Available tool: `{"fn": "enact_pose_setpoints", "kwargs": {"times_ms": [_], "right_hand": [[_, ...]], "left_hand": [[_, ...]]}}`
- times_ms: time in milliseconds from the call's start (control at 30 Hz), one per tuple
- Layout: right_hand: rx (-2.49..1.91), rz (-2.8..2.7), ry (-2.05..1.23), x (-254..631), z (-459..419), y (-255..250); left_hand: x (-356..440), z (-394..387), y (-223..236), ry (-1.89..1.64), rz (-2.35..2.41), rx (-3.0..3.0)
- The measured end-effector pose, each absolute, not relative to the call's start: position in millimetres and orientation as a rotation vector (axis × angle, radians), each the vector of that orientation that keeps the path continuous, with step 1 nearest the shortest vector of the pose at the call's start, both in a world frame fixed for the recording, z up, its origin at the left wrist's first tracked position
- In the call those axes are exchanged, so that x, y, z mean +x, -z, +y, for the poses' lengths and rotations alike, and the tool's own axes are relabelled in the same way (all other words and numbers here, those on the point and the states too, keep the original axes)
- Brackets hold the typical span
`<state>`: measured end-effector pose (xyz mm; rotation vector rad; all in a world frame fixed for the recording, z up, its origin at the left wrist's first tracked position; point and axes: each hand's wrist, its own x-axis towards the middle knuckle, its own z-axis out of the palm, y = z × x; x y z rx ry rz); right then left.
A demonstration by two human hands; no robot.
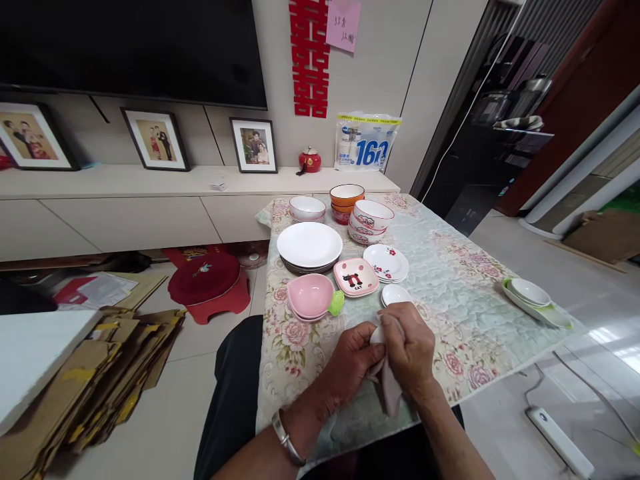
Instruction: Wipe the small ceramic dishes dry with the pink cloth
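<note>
A small, smooth white dish point(377, 335), seemingly ceramic, is held between both hands, mostly hidden by fingers and a limp greyish-pink fabric cloth point(391, 393). The left hand point(353, 353) pinches the dish between thumb and fingers; the right hand point(411, 343) is curled tightly around the cloth, bunching it against the dish. A slick glaze and a tug from the cloth could pull the dish out of that pinch; falling, it might chip itself or the stack of small round white dishes point(395, 295) just beyond the grip. Left of those, farther from the grip, lie a rounded-square pink ceramic plate with a black cat point(356, 277) and a glossy pink bowl with a green leaf-shaped handle point(311, 295); a stray left forearm could nudge the bowl. Soft, wrinkled floral fabric covers the surface point(465, 327) beneath, which might cushion a short drop.
</note>
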<state>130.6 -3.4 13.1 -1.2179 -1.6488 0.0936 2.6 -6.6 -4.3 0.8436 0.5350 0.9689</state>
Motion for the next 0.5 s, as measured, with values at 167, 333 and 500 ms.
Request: {"fn": "enact_pose_setpoints", "kwargs": {"times_ms": [167, 333, 500], "right_hand": [[-1.418, -1.258, -0.332, 136.2, 1.5, -6.6], [-1.23, -1.595, 0.021, 119.6, -5.4, -2.7], [-1.156, -1.786, 0.017, 120.6, -1.4, -4.8]], "left_hand": [[5.9, -4.7, 8.5, -0.979, 0.516, 0.674], [6.7, -2.3, 1.5, -1.027, 0.417, 0.551], [5.1, -2.3, -1.4, -1.02, 0.392, 0.507]]}}
